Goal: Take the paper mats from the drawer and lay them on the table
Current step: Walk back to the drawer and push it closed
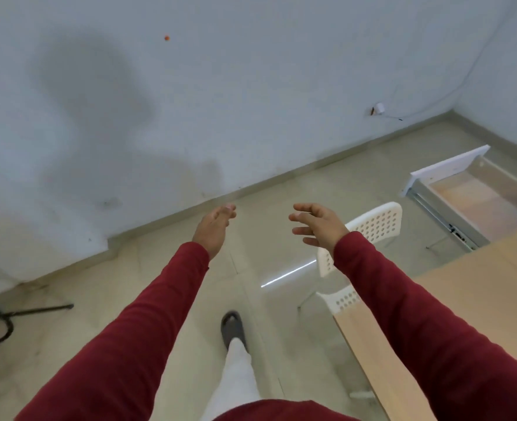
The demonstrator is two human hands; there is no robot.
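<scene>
A white-fronted drawer (451, 168) stands pulled open at the far right, with pale paper mats (475, 205) lying flat inside it. The light wooden table (469, 293) runs along the right edge. My left hand (214, 227) and my right hand (316, 224) are both stretched out in front of me over the floor, fingers apart and holding nothing. Both are well to the left of the drawer, in red sleeves.
A white perforated chair (375, 223) stands between my right hand and the drawer, tucked against the table. Black tripod legs (14, 314) lie at the left. A grey wall and skirting run across ahead. My foot (232, 328) is on the tiled floor.
</scene>
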